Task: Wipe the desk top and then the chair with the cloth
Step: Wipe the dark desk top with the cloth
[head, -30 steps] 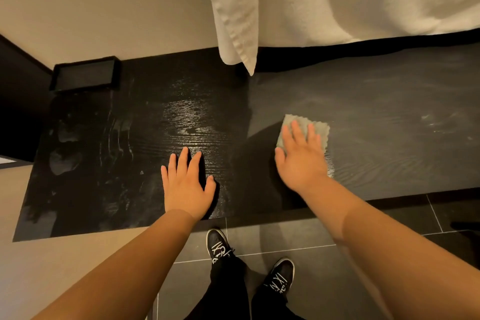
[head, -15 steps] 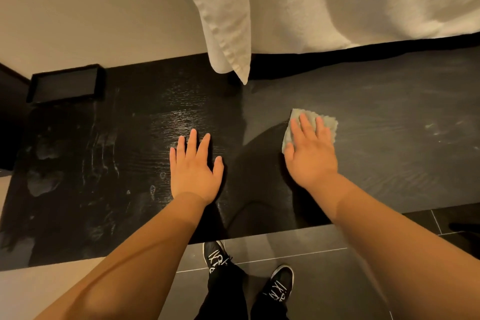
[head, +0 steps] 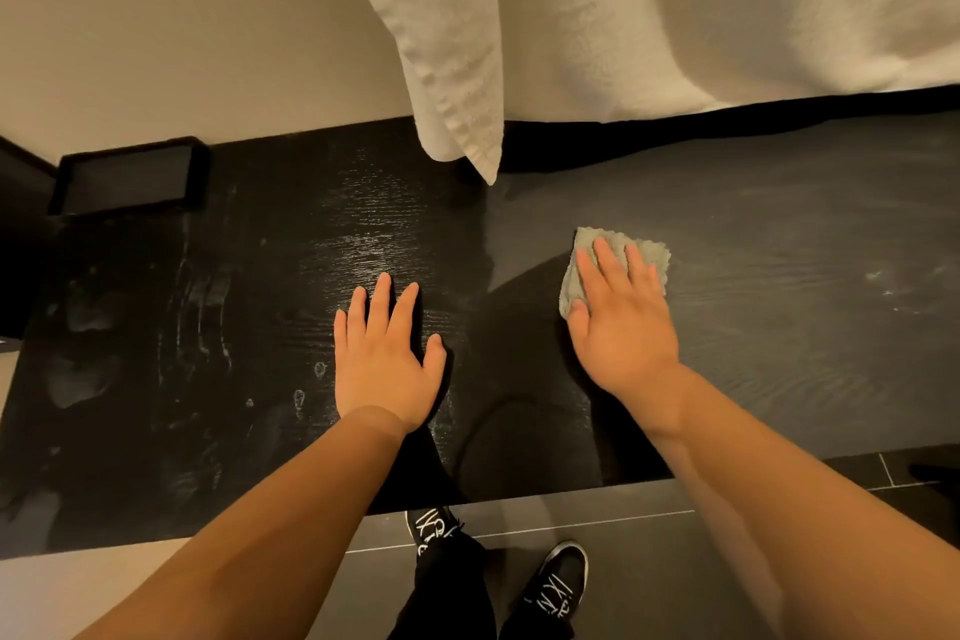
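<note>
Head view: the right hand, fingers straight, presses the cloth flat on the desk top. The hand hides the cloth's long axis. The left hand lies flat beside it. Neither has shifted much since half a second ago.

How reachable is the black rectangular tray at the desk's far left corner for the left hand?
Probably yes: the left hand lies flat and free on the black wooden desk top, and only bare smeared surface lies between it and the black rectangular tray.

Looks steeply down from head height, close over the dark desk, wall at frame top, floor at bottom.
</note>
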`<state>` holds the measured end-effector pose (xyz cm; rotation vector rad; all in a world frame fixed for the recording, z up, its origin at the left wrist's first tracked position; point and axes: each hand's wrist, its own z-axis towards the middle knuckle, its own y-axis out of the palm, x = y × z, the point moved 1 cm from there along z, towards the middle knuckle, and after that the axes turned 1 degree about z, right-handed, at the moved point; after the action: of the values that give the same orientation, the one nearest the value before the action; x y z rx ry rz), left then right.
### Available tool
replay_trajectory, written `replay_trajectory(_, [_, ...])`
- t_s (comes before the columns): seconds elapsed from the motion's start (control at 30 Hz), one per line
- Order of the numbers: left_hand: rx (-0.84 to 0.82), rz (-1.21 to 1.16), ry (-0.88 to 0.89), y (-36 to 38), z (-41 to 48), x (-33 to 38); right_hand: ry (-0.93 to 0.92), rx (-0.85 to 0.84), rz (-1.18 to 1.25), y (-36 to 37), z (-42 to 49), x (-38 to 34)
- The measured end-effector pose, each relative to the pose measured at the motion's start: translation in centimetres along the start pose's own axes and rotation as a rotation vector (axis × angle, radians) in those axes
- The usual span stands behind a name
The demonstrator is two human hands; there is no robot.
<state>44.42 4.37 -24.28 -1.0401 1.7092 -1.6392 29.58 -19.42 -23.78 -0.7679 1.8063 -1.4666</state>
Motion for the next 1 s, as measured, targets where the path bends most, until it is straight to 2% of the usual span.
replay_trajectory(0.07, [-0.007,0.004,0.000,-0.1,0.0,0.0,0.043,-0.009,0.028,0.2,-0.3,-2.3])
replay_trajectory(0.1, [-0.008,0.004,-0.002,-0.1,0.0,0.0,-0.039,-0.028,0.038,0.4,-0.6,-3.6])
replay_trajectory(0.2, [-0.004,-0.005,-0.002,-0.2,-0.1,0.1,-0.466,-0.116,0.029,1.3,-1.5,-5.4])
replay_trajectory(0.27, [-0.007,-0.001,0.002,-0.2,-0.1,0.0,-0.599,-0.139,0.044,1.1,-0.6,-3.8])
replay_trajectory(0.33, [-0.014,-0.002,0.000,-0.2,0.0,-0.1,-0.533,-0.076,-0.007,0.9,0.6,-1.5])
replay_trajectory(0.43, [-0.009,-0.002,-0.004,-0.2,0.1,0.0,-0.128,-0.016,-0.026,-0.2,1.8,1.4])
replay_trajectory(0.5, [-0.010,-0.002,-0.002,-0.2,0.1,0.1,0.067,-0.022,0.021,-0.6,1.9,0.4])
replay_trajectory(0.57, [-0.011,-0.009,-0.003,-0.3,0.1,0.0,0.050,-0.060,0.059,-0.7,1.4,-2.4])
replay_trajectory(0.7, [-0.014,-0.011,-0.007,-0.3,0.1,0.0,-0.451,-0.161,0.045,0.2,-0.1,-5.3])
replay_trajectory(0.77, [-0.015,-0.008,-0.005,-0.2,0.1,0.0,-0.544,-0.145,0.040,0.4,0.7,-3.7])
replay_trajectory(0.83, [-0.015,-0.015,-0.002,-0.2,0.1,-0.1,-0.430,-0.067,-0.008,0.3,1.9,-1.4])
replay_trajectory(0.9, [-0.015,-0.023,-0.003,-0.2,0.1,-0.1,-0.188,-0.043,-0.030,-0.4,2.9,-0.1])
replay_trajectory(0.97, [-0.014,-0.024,-0.004,-0.2,0.1,-0.1,0.003,-0.049,-0.003,-0.5,3.4,-1.1])
replay_trajectory(1.0, [-0.013,-0.027,-0.003,-0.3,0.1,-0.1,0.042,-0.073,0.034,-0.6,3.2,-2.3])
